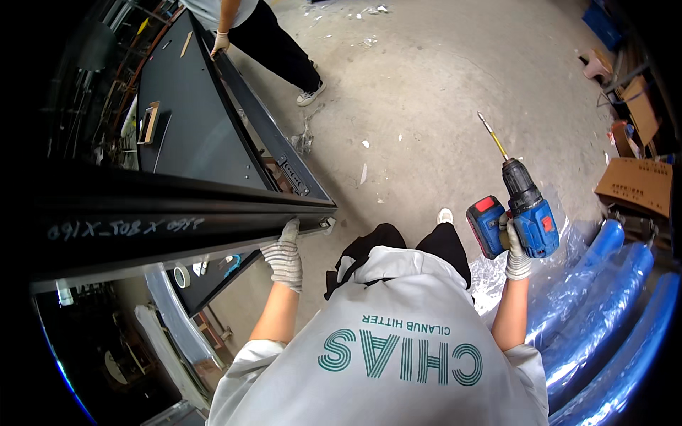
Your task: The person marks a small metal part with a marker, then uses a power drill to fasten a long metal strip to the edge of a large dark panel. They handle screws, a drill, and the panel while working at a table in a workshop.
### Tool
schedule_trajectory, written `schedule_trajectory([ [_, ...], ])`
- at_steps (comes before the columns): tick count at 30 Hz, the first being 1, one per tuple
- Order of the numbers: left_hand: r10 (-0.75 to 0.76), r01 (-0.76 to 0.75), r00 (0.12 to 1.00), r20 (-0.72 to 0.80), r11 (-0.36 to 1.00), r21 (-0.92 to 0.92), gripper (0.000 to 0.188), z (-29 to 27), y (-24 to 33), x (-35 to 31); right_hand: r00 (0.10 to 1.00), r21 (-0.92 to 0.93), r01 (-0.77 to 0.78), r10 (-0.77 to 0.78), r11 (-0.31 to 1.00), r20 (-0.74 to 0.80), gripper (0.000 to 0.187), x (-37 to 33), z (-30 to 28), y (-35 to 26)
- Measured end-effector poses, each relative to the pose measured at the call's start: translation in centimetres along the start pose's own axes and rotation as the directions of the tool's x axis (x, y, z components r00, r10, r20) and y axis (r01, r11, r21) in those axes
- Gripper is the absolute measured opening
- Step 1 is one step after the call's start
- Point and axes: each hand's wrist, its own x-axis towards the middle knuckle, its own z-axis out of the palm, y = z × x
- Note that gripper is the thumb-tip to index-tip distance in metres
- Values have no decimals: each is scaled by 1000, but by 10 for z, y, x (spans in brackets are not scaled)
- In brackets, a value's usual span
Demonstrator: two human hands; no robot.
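My right hand [517, 255], in a white knit glove, is wrapped round the grip of a blue and black cordless drill [534, 220]. A long bit [490, 133] points forward from its chuck, touching nothing. My left hand [285, 257], in a striped glove, grips the edge of a long black metal frame [177, 226] near its right end. Handwriting in chalky white runs along the frame's face. Beyond it lies a large dark panel [199, 121] with a black rail [263, 128] along its right side; a slotted metal fitting [291, 177] shows near the rail's close end.
At the far left a co-worker's gloved hand [221, 44] rests on the panel's edge. Blue plastic-wrapped rolls [597, 284] lie at my right, near a cardboard box [636, 186]. A tape roll [182, 277] sits on a dark surface below the frame. Scraps litter the concrete floor [412, 99].
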Motion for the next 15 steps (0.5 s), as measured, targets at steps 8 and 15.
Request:
schedule_trajectory([
  [8, -190, 247, 960, -204, 920, 303, 28, 13, -12, -32, 760, 119, 52, -117, 992, 640, 32, 223, 151, -15],
  [15, -176, 69, 941, -287, 935, -347, 67, 58, 29, -19, 498, 242, 43, -231, 969, 836, 41, 268, 320, -34],
])
